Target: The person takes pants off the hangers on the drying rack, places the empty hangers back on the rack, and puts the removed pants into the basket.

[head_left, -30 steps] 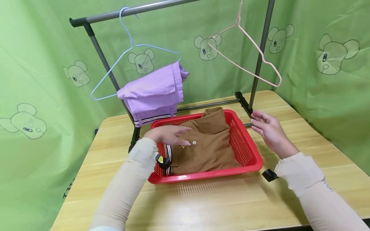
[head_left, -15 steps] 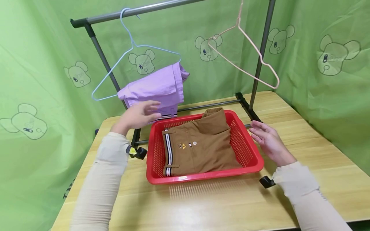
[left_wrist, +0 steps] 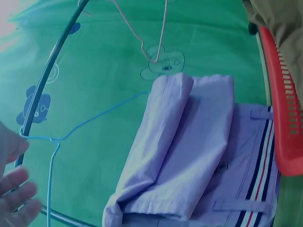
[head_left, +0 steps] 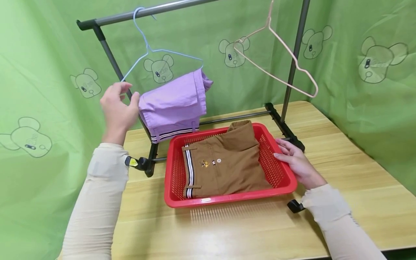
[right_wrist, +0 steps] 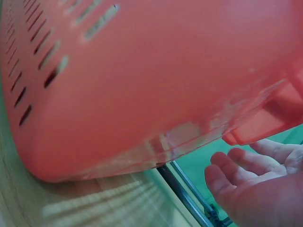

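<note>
A blue hanger point(head_left: 172, 53) hangs on the rack's top bar, with folded purple pants point(head_left: 175, 99) draped over its lower bar. My left hand point(head_left: 118, 106) is raised at the hanger's left end, which it hides in the head view. In the left wrist view its fingers point(left_wrist: 19, 189) are spread apart, with nothing between them and the thumb. A red basket point(head_left: 232, 197) holds folded brown pants point(head_left: 227, 166) with a striped waistband. My right hand point(head_left: 297, 162) is at the basket's right rim, thumb at the rim, fingers loosely extended along the outside.
The grey metal rack point(head_left: 112, 56) stands on the wooden table point(head_left: 211, 231), its feet behind and beside the basket. A pink hanger point(head_left: 294, 65) with no garment hangs at the right. Green curtain point(head_left: 351, 119) with mouse drawings surrounds the table.
My left hand has moved from above the brown pants, left and up past the purple pants to the blue hanger's left end. My right hand has come in to the basket's rim.
</note>
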A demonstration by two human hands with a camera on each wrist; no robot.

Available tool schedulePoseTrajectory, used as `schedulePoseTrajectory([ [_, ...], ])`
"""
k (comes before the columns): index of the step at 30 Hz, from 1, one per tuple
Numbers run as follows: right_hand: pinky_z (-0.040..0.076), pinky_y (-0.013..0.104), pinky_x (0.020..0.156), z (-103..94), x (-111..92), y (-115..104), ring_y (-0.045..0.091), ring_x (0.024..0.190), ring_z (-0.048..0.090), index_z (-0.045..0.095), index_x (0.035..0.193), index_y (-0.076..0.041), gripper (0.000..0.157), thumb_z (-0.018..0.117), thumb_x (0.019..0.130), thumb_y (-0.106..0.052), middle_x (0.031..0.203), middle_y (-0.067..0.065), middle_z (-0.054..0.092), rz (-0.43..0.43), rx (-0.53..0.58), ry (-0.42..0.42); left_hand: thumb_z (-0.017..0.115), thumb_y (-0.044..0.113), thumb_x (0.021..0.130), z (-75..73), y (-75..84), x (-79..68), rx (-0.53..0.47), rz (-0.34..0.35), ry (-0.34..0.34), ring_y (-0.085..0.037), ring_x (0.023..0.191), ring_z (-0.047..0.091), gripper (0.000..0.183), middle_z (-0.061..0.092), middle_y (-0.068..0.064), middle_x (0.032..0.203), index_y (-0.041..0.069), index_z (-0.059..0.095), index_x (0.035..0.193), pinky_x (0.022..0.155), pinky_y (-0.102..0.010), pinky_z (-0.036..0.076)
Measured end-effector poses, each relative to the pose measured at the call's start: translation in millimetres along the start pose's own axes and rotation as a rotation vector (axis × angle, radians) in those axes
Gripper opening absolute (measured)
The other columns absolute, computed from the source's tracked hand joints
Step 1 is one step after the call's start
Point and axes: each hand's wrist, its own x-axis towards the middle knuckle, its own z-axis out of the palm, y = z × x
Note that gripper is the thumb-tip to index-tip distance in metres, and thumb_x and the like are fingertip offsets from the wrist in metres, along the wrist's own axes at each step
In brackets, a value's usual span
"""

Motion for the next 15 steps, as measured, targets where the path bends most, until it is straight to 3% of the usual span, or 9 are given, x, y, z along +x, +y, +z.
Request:
schedulePoseTrajectory([
  [3,0.050,0.035,0.077,0.8,0,1,0.018,0.100,0.059,0.016,0.141,-0.001,0.061,0.050,0.091,0.001,0.127,0.007,0.044,0.000,-0.011,0.001,0.059,0.028,0.085,-2.4,-3.3,4.4,0.071,-0.050,0.018,-0.016,0.115,0.042,0.041,0.051,-0.004,0.122,0.008,0.053,0.120,0.099,-0.027,0.026],
  [6,0.050,0.035,0.078,2.0,-1,2,0.019,0.101,0.058,0.015,0.141,-0.001,0.061,0.050,0.091,0.000,0.129,0.009,0.042,0.000,-0.007,-0.003,0.056,0.039,0.086,-4.6,-9.7,8.7,0.131,-0.129,-0.025,-0.013,0.127,0.029,0.056,0.037,0.000,0.138,0.013,0.041,0.133,0.105,-0.028,0.017],
  [11,0.050,0.035,0.079,2.5,-2,6,0.019,0.101,0.058,0.018,0.142,-0.008,0.059,0.048,0.092,-0.001,0.125,0.008,0.046,0.018,0.036,0.011,0.050,0.050,0.086,-7.4,-23.1,14.4,0.175,-0.274,-0.153,-0.020,0.134,0.016,0.075,0.020,-0.005,0.148,0.016,0.019,0.145,0.107,-0.039,0.015],
  [15,0.049,0.036,0.081,1.6,-4,8,0.020,0.104,0.056,0.018,0.144,-0.013,0.058,0.046,0.094,-0.003,0.130,0.011,0.042,0.020,0.078,0.009,0.048,0.052,0.086,-8.4,-28.6,17.6,0.170,-0.351,-0.217,-0.028,0.133,0.018,0.078,0.023,-0.012,0.146,0.016,0.013,0.146,0.105,-0.046,0.019],
])
